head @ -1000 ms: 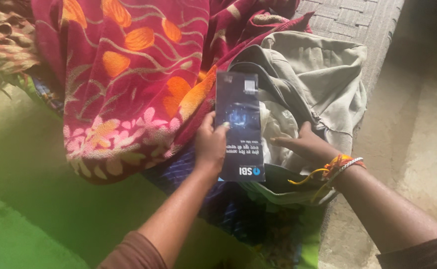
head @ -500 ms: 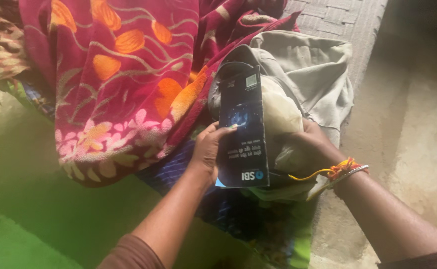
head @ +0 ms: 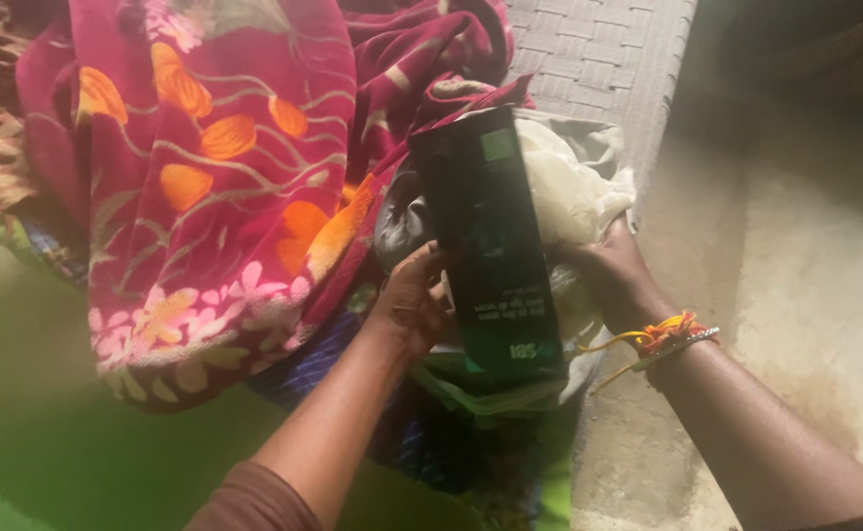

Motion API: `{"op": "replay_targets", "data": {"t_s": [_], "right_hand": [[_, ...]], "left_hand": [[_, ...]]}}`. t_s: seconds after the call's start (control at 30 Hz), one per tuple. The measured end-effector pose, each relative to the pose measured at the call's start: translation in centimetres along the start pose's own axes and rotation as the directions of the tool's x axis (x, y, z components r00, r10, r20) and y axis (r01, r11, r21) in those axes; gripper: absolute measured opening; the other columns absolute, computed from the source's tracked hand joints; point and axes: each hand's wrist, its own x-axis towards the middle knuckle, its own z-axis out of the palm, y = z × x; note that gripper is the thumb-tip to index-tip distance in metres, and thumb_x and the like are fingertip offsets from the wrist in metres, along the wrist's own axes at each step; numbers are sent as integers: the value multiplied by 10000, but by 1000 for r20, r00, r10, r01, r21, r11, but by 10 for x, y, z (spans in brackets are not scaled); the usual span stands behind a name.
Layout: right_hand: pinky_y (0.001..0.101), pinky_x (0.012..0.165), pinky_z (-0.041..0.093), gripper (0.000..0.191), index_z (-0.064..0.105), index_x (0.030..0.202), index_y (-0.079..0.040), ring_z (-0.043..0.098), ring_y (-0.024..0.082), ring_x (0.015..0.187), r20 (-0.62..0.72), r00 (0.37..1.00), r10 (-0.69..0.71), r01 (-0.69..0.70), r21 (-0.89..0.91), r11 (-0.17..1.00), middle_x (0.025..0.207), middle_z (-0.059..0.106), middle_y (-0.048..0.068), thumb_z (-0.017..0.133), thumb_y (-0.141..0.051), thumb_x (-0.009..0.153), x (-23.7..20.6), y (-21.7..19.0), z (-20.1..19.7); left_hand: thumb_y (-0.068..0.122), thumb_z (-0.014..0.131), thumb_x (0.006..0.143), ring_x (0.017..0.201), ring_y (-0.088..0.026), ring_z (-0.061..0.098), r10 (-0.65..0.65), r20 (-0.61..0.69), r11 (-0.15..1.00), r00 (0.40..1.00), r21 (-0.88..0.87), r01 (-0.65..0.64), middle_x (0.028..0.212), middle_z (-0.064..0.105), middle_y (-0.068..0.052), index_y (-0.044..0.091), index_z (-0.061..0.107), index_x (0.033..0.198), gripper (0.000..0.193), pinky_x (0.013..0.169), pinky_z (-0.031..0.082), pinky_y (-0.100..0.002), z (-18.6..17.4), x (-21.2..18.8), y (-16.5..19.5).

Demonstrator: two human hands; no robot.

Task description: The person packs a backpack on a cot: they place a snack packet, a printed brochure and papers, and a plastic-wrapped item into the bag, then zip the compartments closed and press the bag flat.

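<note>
Head view: left hand (head: 414,307) grips a dark booklet (head: 490,246); right hand (head: 610,270), partly hidden, seemingly clutches pale cloth (head: 571,187).

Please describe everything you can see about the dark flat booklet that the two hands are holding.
The dark booklet is a tall, narrow, flat thing, seemingly glossy card or paper, nearly black with small pale print and a green patch near its top. It stands almost upright, leaning slightly left, in front of pale crumpled cloth. The left hand grips its left edge; the right hand is at its right edge, partly behind it. Its lower end meets a greenish fabric fold.
</note>
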Motion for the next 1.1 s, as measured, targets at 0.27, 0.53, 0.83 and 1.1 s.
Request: {"op": "replay_targets", "data": {"t_s": [0.27, 0.53, 0.83, 1.1], "right_hand": [[324, 1283, 330, 1402, -208, 1564, 49, 681, 333, 1297, -273, 943, 190, -213, -56, 975, 1475, 665, 295, 911, -214, 760, 4, 5, -35], [396, 979, 499, 829, 433, 1417, 42, 619, 207, 1087, -51, 994, 94, -100, -139, 985, 1229, 617, 138, 844, -255, 761, -2, -36, -68], [327, 874, 584, 532, 611, 1344, -54, 703, 157, 1052, 112, 976, 188, -207, 194, 959, 1200, 708, 91, 698, -246, 855, -7, -52, -124], [342, 976, 536, 621, 535, 1433, -46, 641, 197, 1191, -21, 1000, -6, 11, 222, 975, 1309, 654, 99, 679, -85, 830, 68, -27, -201]], "left_hand": [[63, 772, 865, 774, -214, 740, 23, 203, 1000, 979, 4, -24, 901, 748, -95, 74, 685, 1000, 161, 693, 633, -406, 30, 12, -6], [90, 769, 836, 727, -198, 740, -68, 223, 995, 972, 90, 49, 871, 755, -84, 75, 706, 993, 171, 635, 638, -397, 73, 16, -5], [124, 777, 855, 768, -197, 732, -60, 301, 996, 952, 83, 36, 904, 746, -73, 96, 697, 1015, 182, 680, 636, -391, 138, 42, -27], [141, 728, 833, 910, -199, 737, -99, 462, 994, 881, 11, 106, 1000, 748, -64, 100, 699, 1112, 284, 835, 621, -382, 194, 46, -49]]}}
